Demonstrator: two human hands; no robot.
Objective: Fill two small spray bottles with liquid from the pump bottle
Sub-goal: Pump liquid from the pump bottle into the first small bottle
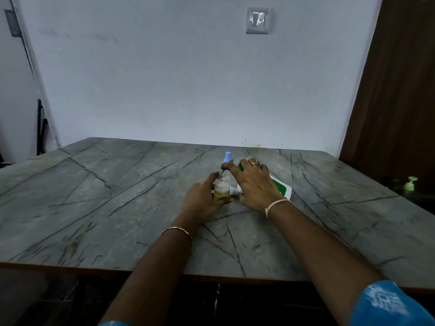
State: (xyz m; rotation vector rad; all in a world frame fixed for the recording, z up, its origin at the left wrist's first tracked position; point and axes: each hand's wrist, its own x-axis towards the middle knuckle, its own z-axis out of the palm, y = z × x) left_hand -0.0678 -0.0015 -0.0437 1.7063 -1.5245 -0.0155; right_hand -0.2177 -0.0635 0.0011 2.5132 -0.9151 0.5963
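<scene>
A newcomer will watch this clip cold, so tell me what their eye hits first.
The two hands meeting mid-table: the left hand grips a small clear spray bottle holding yellowish liquid, while fingers of the right hand pinch a blue spray top just above its neck. Under the right hand, a green-and-white plastic pump bottle appears to lie on its side on the grey veined stone tabletop.

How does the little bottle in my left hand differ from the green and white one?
The small bottle is clear and stands upright in the left hand; the green and white bottle is opaque and lies on its side on the table. The small bottle is much smaller. Its yellowish liquid shows; the big one's contents are hidden.
</scene>
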